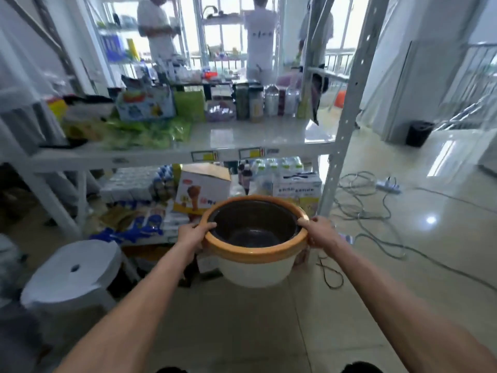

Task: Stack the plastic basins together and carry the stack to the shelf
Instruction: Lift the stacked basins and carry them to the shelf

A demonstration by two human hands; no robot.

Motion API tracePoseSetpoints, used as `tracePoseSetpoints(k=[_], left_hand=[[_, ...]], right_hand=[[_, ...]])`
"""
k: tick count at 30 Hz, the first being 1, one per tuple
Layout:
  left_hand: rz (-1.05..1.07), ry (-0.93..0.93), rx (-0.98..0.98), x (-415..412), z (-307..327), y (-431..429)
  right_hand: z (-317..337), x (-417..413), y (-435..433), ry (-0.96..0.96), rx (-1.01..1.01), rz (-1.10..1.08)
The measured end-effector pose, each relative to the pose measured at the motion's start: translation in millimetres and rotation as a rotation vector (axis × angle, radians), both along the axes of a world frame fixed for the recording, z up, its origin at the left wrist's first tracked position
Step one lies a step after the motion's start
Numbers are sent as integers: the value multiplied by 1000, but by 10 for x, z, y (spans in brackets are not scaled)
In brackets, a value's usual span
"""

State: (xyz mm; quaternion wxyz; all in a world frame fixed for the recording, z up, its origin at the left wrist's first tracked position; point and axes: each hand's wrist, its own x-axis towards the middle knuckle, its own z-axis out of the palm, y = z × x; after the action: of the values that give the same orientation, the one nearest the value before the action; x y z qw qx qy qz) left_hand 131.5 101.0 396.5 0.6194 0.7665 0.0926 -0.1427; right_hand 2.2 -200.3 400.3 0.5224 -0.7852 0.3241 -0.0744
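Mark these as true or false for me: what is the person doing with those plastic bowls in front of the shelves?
1. Both hands grip the rim of the stacked plastic basins. True: the left hand and the right hand hold opposite sides.
2. The stack rests on the white metal shelf. False: it is held in the air in front of it.
3. The inner basin is dark. True.
4. The white round plastic stool stands to the person's right. False: it is on the left.
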Motion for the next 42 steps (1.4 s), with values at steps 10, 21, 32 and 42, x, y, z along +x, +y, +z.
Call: tracePoseSetpoints(k=[10,21,32,42], left_hand=[[-13,-163,-170,54,1827,50],[-37,-201,-383,187,2614,14],[-92,-164,-546,1316,2196,-434],[44,-281,-519,2583,1699,-943]], right_hand=[[1840,-37,-19,-218,36,22],[2574,324,-133,-355,163,13],[2157,1607,-449,-383,192,-76],[1525,3074,-894,-383,231,-129]])
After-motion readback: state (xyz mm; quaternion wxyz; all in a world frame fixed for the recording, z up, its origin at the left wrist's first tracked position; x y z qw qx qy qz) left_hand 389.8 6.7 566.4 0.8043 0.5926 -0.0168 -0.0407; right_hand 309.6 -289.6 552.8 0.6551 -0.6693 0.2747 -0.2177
